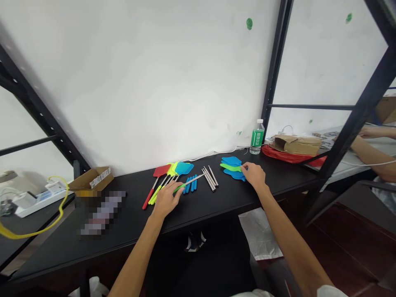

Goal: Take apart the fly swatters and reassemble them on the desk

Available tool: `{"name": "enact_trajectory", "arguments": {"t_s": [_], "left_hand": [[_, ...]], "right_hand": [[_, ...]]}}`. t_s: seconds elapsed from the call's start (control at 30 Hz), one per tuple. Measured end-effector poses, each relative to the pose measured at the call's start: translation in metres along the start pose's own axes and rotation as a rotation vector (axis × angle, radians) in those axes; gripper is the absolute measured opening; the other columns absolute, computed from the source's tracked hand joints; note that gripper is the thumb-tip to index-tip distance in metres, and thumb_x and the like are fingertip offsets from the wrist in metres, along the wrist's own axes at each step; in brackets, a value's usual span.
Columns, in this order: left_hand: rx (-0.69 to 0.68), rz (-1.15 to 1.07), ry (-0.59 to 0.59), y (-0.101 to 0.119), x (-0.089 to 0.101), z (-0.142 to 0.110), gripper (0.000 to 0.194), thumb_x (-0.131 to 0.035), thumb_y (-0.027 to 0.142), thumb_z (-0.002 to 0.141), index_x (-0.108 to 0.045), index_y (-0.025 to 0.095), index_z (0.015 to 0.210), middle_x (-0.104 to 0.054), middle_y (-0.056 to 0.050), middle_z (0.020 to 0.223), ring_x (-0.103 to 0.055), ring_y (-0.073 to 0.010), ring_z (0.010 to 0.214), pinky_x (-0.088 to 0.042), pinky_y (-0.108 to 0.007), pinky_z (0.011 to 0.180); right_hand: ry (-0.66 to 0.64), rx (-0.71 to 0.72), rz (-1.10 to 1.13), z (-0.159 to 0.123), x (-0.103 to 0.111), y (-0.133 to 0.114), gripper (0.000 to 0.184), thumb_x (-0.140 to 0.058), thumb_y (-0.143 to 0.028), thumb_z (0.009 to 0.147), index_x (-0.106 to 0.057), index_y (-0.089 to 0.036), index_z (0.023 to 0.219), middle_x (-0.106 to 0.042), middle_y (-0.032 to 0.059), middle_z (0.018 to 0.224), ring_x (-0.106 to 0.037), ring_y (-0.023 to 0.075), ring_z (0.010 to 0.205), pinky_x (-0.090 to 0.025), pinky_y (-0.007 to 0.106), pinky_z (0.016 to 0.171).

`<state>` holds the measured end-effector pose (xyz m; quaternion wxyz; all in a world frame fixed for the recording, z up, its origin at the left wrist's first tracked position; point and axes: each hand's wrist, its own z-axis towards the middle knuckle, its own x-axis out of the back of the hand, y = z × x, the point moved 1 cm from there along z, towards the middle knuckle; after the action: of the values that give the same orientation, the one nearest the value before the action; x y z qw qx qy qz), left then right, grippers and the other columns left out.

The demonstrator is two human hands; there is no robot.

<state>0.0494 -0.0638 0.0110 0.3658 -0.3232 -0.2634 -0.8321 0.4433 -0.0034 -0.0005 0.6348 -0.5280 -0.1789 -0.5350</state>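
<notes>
My left hand (167, 201) is closed on a green handle (179, 188) with a thin metal rod (195, 179) sticking out of it to the right. My right hand (256, 176) pinches a green fly swatter head (229, 167) by its edge, just over a small stack of blue swatter heads (232, 160). Between the hands lie several loose metal rods (211, 179) and several short blue handles (192, 184), partly behind the left hand's rod. Beyond my left hand are whole fly swatters with a red head (162, 170), yellow-green heads (173, 168) and a blue head (184, 168).
An open cardboard box (100, 181) stands at the left of the black table (133, 222). A water bottle (257, 138) is at the back right, near a red plastic bag (284, 156) and another box (297, 145). Black shelf posts flank the table; another person's arm shows far right.
</notes>
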Motion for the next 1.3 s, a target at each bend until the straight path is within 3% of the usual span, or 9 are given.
{"name": "enact_trajectory", "arguments": {"t_s": [0.07, 0.2, 0.3, 0.4, 0.57, 0.7, 0.93, 1.13, 1.3], "left_hand": [[0.007, 0.012, -0.009, 0.0, 0.0, 0.0, 0.028, -0.046, 0.04, 0.097, -0.067, 0.024, 0.107, -0.069, -0.005, 0.095, -0.066, -0.0188, 0.089, -0.049, -0.028, 0.073], [0.006, 0.009, -0.013, 0.0, 0.0, 0.0, 0.028, -0.046, 0.04, 0.097, -0.067, 0.024, 0.107, -0.069, -0.005, 0.096, -0.066, -0.0189, 0.089, -0.048, -0.028, 0.074], [0.003, -0.002, -0.012, 0.0, 0.0, 0.0, 0.028, -0.046, 0.039, 0.097, -0.067, 0.023, 0.107, -0.068, -0.005, 0.096, -0.065, -0.0187, 0.09, -0.048, -0.028, 0.074], [0.013, -0.004, -0.014, -0.001, 0.0, 0.0, 0.026, -0.047, 0.038, 0.097, -0.067, 0.024, 0.107, -0.069, -0.004, 0.096, -0.065, -0.0181, 0.089, -0.048, -0.027, 0.073], [0.009, -0.003, -0.017, -0.002, 0.0, 0.0, 0.027, -0.047, 0.039, 0.097, -0.067, 0.024, 0.107, -0.069, -0.004, 0.097, -0.066, -0.019, 0.09, -0.048, -0.028, 0.075], [0.004, -0.006, -0.017, -0.001, 0.0, 0.0, 0.028, -0.046, 0.04, 0.097, -0.067, 0.024, 0.107, -0.069, -0.005, 0.097, -0.066, -0.0195, 0.091, -0.049, -0.029, 0.075], [-0.001, -0.002, -0.011, -0.001, 0.0, 0.0, 0.028, -0.045, 0.04, 0.097, -0.067, 0.024, 0.107, -0.069, -0.005, 0.097, -0.066, -0.0194, 0.091, -0.049, -0.029, 0.075], [-0.001, -0.003, -0.016, -0.001, 0.0, 0.0, 0.028, -0.045, 0.039, 0.097, -0.066, 0.024, 0.108, -0.069, -0.005, 0.096, -0.066, -0.0188, 0.087, -0.049, -0.029, 0.074], [0.001, 0.0, -0.016, -0.002, 0.0, 0.0, 0.03, -0.045, 0.041, 0.097, -0.067, 0.024, 0.106, -0.07, -0.005, 0.096, -0.066, -0.0196, 0.09, -0.049, -0.029, 0.073]], "right_hand": [[0.031, 0.009, 0.025, 0.0, 0.001, -0.001, 0.027, -0.054, -0.041, 0.088, -0.073, -0.025, 0.098, -0.073, 0.0097, 0.098, -0.066, 0.0266, 0.092, -0.046, 0.032, 0.073], [0.002, 0.157, 0.046, 0.0, -0.003, -0.004, 0.038, -0.055, -0.045, 0.088, -0.068, -0.024, 0.117, -0.069, 0.0101, 0.115, -0.062, 0.0274, 0.105, -0.046, 0.032, 0.078], [-0.115, 0.202, 0.012, -0.001, -0.008, -0.006, 0.04, -0.058, -0.051, 0.085, -0.071, -0.024, 0.112, -0.07, 0.0107, 0.111, -0.063, 0.0275, 0.101, -0.046, 0.031, 0.076], [-0.137, 0.196, -0.032, -0.002, -0.011, -0.007, 0.039, -0.064, -0.054, 0.081, -0.073, -0.023, 0.101, -0.069, 0.0111, 0.105, -0.063, 0.0271, 0.096, -0.046, 0.031, 0.073], [-0.079, 0.231, -0.044, -0.003, -0.007, -0.01, 0.039, -0.062, -0.054, 0.083, -0.072, -0.022, 0.104, -0.069, 0.0109, 0.104, -0.064, 0.0251, 0.091, -0.045, 0.029, 0.07], [-0.015, 0.256, -0.015, -0.005, 0.0, -0.015, 0.03, -0.055, -0.047, 0.09, -0.074, -0.024, 0.092, -0.071, 0.0084, 0.097, -0.064, 0.0223, 0.085, -0.044, 0.028, 0.066], [0.256, 0.199, 0.086, -0.009, 0.022, -0.021, 0.032, -0.044, -0.038, 0.094, -0.072, -0.022, 0.09, -0.069, 0.0085, 0.095, -0.062, 0.0218, 0.083, -0.041, 0.028, 0.068], [0.349, 0.051, 0.415, -0.001, 0.026, -0.014, 0.032, -0.047, -0.04, 0.088, -0.067, -0.018, 0.077, -0.066, 0.0067, 0.071, -0.059, 0.0188, 0.067, -0.043, 0.028, 0.064], [0.168, -0.135, 1.036, 0.01, 0.013, -0.01, 0.024, -0.058, -0.043, 0.078, -0.059, -0.019, 0.079, -0.064, 0.0033, 0.067, -0.056, 0.0145, 0.051, -0.045, 0.025, 0.048]]}}
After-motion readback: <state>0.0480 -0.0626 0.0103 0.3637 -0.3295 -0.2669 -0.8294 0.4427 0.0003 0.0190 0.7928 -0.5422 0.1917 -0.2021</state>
